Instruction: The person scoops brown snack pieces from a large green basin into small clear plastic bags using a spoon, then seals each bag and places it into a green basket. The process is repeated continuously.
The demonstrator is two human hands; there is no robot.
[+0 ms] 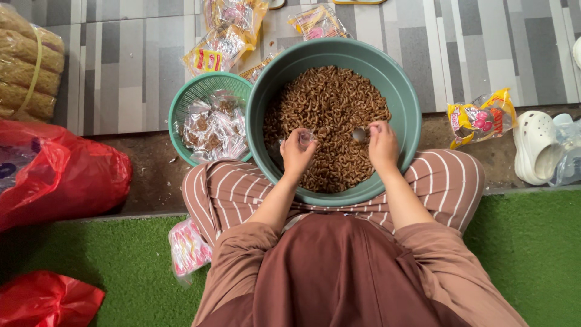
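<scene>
Now both forearms reach down into the big green basin (404, 103) of brown curled snacks (330, 115) on the lap. The left hand (298, 151) pinches a small clear plastic bag (307, 138), fingers curled narrow. The right hand (382, 144) grips a small scoop (359, 134), fingers closed around it, just above the snacks.

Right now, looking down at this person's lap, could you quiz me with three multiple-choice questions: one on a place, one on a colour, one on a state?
1. Where is the small basket of filled packets?
A. right of the basin
B. left of the basin
C. inside it

2. What colour is the big basin?
A. green
B. red
C. white

3. What does the left hand hold?
A. nothing
B. a shoe
C. a small clear bag

B: its rim meets the basin's left side.
A: its wall is green.
C: its fingers pinch clear plastic over the brown snacks.
</scene>
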